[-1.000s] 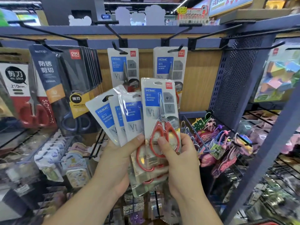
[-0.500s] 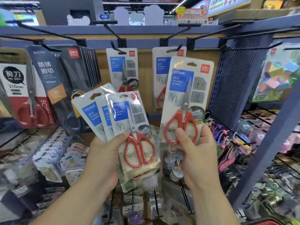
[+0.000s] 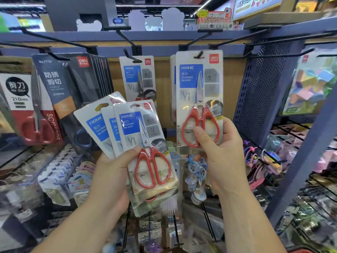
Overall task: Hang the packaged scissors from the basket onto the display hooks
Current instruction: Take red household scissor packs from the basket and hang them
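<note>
My right hand (image 3: 221, 152) pinches the lower end of one packaged pair of red-handled scissors (image 3: 199, 99). Its hang slot is at the tip of a black display hook (image 3: 199, 54), in front of a matching pack hanging there. My left hand (image 3: 113, 172) grips a fanned stack of three similar scissor packs (image 3: 140, 139) lower and to the left. Another identical pack (image 3: 138, 77) hangs on the neighbouring hook (image 3: 131, 57). The basket is not in view.
Dark scissor packs (image 3: 73, 92) and red-and-white ones (image 3: 23, 106) hang at the left. A blue perforated panel (image 3: 259, 92) and a slanted blue post (image 3: 306, 154) stand at the right. Several empty hooks (image 3: 284, 54) jut out above. Small trinkets (image 3: 197, 172) fill the racks below.
My right hand has pulled one pack off the stack and raised it up and right to the hook. My left hand with the remaining packs has dropped slightly.
</note>
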Motion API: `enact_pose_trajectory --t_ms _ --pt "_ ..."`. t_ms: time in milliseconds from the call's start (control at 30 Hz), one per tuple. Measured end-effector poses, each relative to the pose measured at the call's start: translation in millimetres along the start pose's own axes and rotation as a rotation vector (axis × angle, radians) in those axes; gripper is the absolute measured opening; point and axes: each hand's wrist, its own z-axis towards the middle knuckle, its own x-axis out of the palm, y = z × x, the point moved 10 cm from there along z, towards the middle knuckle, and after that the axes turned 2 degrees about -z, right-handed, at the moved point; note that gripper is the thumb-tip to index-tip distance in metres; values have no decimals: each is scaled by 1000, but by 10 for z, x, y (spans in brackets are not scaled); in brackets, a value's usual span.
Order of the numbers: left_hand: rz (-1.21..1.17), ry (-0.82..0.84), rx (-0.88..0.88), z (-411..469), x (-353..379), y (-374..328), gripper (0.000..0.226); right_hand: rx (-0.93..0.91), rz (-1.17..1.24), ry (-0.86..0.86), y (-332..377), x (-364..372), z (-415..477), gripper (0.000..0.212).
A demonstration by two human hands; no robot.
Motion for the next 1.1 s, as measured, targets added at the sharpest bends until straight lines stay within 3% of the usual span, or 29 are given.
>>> enact_pose_trajectory --t_ms 167,300,467,600,667,733,833,900,1000,1100 --pt "3 27 9 -7 2 -48 42 38 12 -38 -68 3 92 23" --pt "10 47 25 -15 33 -95 40 183 -22 -81 -303 -23 321 20" --pt "5 70 33 -39 75 -135 38 335 -5 -81 -644 -33 453 31" --pt "1 72 36 -37 80 -150 38 427 43 -159 -842 -135 373 52" --pt "2 71 36 -29 72 -148 39 421 5 -219 -840 -199 234 50" --pt "-1 71 31 -17 68 -137 40 375 -39 -169 -763 -127 62 41" --pt "-13 71 20 -1 92 -101 41 272 -171 144 -593 266 -226 45" --pt "-16 68 16 10 106 -63 40 219 -296 249 -578 443 -384 54" --pt "-28 75 -16 16 153 29 39 142 -365 158 -590 433 -439 55" --pt "-53 114 -22 5 240 75 46 135 -222 68 -610 354 -445 41"
